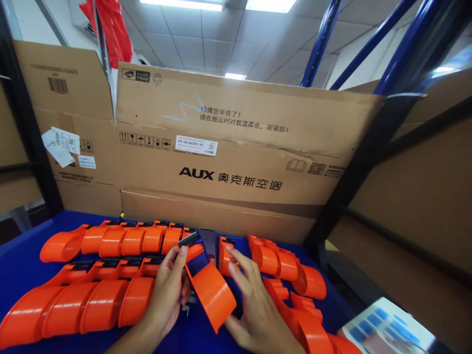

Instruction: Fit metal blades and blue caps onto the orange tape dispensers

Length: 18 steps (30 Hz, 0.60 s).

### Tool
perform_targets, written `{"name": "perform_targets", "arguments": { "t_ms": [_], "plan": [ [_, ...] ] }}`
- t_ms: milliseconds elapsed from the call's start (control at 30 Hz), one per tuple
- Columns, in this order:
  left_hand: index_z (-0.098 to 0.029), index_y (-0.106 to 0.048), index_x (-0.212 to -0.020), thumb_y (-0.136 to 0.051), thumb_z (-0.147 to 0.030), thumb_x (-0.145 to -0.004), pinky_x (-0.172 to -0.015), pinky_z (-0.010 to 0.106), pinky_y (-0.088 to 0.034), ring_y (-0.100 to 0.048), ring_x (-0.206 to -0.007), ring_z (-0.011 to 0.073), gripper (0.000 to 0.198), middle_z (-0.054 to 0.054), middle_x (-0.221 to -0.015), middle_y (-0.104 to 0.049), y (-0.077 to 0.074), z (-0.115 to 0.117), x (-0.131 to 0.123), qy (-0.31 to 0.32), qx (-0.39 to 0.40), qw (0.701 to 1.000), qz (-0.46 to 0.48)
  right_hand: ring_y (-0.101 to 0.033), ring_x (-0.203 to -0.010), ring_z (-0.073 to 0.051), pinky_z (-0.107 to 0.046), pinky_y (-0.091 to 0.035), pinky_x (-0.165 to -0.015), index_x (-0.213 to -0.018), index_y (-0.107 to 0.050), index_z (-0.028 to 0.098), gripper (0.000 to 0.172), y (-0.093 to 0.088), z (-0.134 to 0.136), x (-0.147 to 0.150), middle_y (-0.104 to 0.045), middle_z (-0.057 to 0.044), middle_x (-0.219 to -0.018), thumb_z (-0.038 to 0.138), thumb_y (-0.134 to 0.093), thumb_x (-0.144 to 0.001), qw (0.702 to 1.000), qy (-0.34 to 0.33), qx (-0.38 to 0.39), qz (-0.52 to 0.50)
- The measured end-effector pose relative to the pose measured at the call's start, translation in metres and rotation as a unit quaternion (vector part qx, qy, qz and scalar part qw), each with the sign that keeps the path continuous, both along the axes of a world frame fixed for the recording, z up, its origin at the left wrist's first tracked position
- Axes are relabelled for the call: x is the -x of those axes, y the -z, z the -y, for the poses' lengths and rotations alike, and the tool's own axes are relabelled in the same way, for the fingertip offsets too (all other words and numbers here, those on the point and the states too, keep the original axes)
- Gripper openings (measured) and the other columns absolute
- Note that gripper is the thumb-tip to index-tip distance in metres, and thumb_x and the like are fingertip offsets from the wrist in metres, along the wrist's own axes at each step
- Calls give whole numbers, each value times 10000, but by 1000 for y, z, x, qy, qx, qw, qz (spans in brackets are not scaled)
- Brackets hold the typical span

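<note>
My left hand (170, 281) is closed on an orange plastic tape dispenser (214, 294), gripping it near its dark toothed end strip. The dispenser is tilted, its wide rounded loop pointing down and to the right. Close beside that loop is my right hand (254, 302), fingers spread apart; its thumb is near the loop's lower edge, and I cannot tell if it touches. Behind the right fingers stands another orange dispenser (224, 256). A dark phone (208, 241) lies just behind the held piece. Something small and metallic beneath my left hand is mostly hidden.
Two rows of similar orange dispensers (105, 302) with black ends line the blue table (22, 248) on the left. More orange pieces (285, 265) without visible black strips lie right. A white box with blue print (387, 327) is at front right. Cardboard (236, 162) walls the back.
</note>
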<state>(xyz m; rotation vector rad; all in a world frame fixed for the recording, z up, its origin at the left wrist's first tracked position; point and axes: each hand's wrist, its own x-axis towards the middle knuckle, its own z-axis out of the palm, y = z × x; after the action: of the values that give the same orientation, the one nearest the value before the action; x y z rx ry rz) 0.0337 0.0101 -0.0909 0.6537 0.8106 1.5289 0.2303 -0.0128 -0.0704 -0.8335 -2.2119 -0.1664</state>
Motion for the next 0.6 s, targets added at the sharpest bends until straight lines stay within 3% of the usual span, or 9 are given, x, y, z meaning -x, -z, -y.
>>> {"name": "perform_targets", "arguments": {
  "t_ms": [100,167,267,333,467,600],
  "plan": [
    [-241,-562,-920,-743,-608,-776,-267,100,-236,-289,-252,15,434,-153,-445,-426,1,-2,-1,-5,-5,1000,-22,-454,-1354,-314,-523,-421,-1059,-1536,-313,324,736,1,1,-1,-447,-101,-1532,126,-580,-880,996,-8,-59,65],
    [-231,-574,-976,-698,-633,-804,-280,112,-290,-371,-281,32,455,-123,-496,-490,0,0,0,18,-10,999,-32,-489,-1302,-321,-527,-418,-1046,-1541,-310,287,733,0,-2,-5,-536,-115,-1449,156,-597,-880,994,18,-79,68],
    [-209,-577,-1150,-577,-685,-860,-299,158,-372,-544,-399,84,558,-10,-743,-671,-3,2,2,65,-13,997,-35,-508,-1272,-354,-547,-408,-1042,-1537,-302,206,757,-5,-11,-17,-573,-161,-1389,271,-652,-869,989,120,-90,4],
    [-199,-563,-1199,-530,-684,-886,-299,172,-373,-567,-437,95,579,37,-868,-703,-5,2,2,80,-16,996,-42,-517,-1251,-367,-545,-417,-1017,-1517,-331,194,737,-8,-17,-26,-574,-165,-1389,324,-647,-865,971,218,-85,-45],
    [-190,-583,-1120,-530,-640,-903,-317,169,-352,-532,-433,92,502,17,-801,-685,-3,0,1,90,-27,994,-59,-501,-1223,-391,-533,-425,-929,-1508,-363,230,667,-10,-23,-35,-572,-134,-1430,358,-581,-891,925,378,-33,-30],
    [-194,-592,-1085,-539,-612,-909,-337,171,-350,-530,-445,97,457,-7,-745,-656,-1,2,0,94,-34,993,-58,-480,-1201,-383,-501,-409,-898,-1509,-373,246,674,-5,-25,-35,-530,-92,-1496,305,-600,-877,904,425,20,43]
  ]
}}
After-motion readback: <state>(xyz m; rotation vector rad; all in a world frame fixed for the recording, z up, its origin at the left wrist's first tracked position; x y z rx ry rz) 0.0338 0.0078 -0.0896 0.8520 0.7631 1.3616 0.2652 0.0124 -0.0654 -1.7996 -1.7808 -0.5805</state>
